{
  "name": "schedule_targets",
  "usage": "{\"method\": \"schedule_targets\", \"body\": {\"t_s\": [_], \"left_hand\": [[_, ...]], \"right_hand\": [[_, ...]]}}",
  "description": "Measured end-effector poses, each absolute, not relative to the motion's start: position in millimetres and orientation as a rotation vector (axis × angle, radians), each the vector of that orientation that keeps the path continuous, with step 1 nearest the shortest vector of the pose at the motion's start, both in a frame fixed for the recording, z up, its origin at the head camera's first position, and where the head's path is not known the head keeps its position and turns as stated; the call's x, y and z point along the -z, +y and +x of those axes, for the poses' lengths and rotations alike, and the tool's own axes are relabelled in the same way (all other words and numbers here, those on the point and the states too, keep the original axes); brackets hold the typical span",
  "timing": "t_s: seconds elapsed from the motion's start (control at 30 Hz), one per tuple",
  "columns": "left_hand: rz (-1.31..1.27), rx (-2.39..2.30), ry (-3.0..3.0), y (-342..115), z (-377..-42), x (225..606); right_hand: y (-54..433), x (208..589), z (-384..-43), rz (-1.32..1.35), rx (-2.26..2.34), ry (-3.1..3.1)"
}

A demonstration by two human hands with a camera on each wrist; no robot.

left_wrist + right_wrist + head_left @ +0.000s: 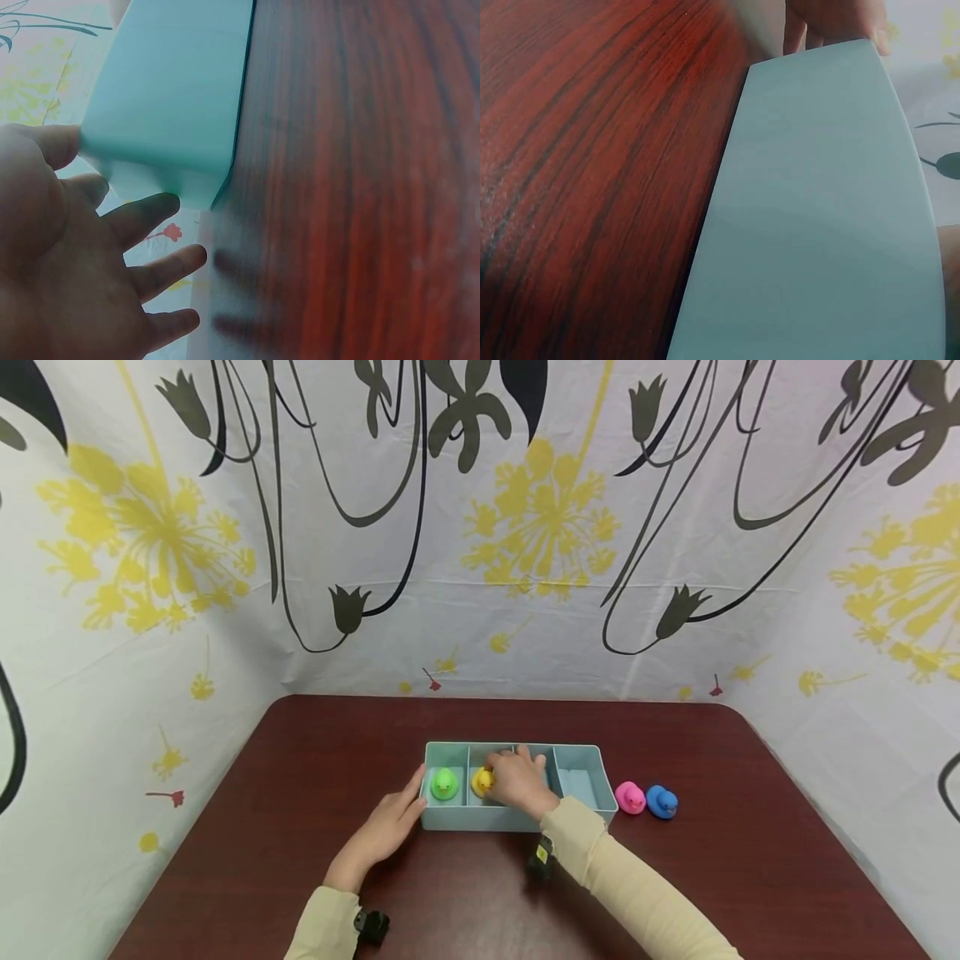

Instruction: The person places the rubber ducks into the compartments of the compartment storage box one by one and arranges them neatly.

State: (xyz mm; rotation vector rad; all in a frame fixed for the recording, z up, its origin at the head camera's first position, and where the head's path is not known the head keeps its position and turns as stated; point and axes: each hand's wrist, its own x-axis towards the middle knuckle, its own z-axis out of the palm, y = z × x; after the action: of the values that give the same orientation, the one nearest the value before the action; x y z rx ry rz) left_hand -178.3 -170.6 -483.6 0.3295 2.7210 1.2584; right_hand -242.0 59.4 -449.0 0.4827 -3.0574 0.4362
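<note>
A pale blue-green divided tray (491, 819) stands on the table. A green rubber duck (444, 785) sits in its leftmost compartment, and a yellow rubber duck (482, 782) is in the one beside it. My right hand (521, 782) reaches over the front wall and pinches the yellow duck, covering its right side. My left hand (388, 825) touches the tray's left end. In the left wrist view, the fingers of that hand (67, 247) are spread and mostly straight against the end wall. The right wrist view shows mainly the tray's front wall (817, 202); the right fingers' grip is out of sight there.
On the table just right of the tray are a pink rubber duck (630, 797) and a blue rubber duck (662, 802), side by side. The dark red wooden table (337, 735) is bordered by a patterned white cloth (450, 552) at the back and sides.
</note>
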Motion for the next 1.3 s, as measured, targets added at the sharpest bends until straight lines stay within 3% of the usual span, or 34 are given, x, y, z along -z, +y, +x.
{"method": "schedule_targets", "body": {"t_s": [0.6, 1.3], "left_hand": [[0.32, -1.248, 2.719, -170.7, -173.2, 484.7], [0.314, -1.249, 2.718, -167.4, -176.0, 478.5]], "right_hand": [[73.1, 440.0, -240.1, 0.484, -0.742, -3.064], [97.8, 412.2, -246.0, 0.396, -0.783, -2.977]]}}
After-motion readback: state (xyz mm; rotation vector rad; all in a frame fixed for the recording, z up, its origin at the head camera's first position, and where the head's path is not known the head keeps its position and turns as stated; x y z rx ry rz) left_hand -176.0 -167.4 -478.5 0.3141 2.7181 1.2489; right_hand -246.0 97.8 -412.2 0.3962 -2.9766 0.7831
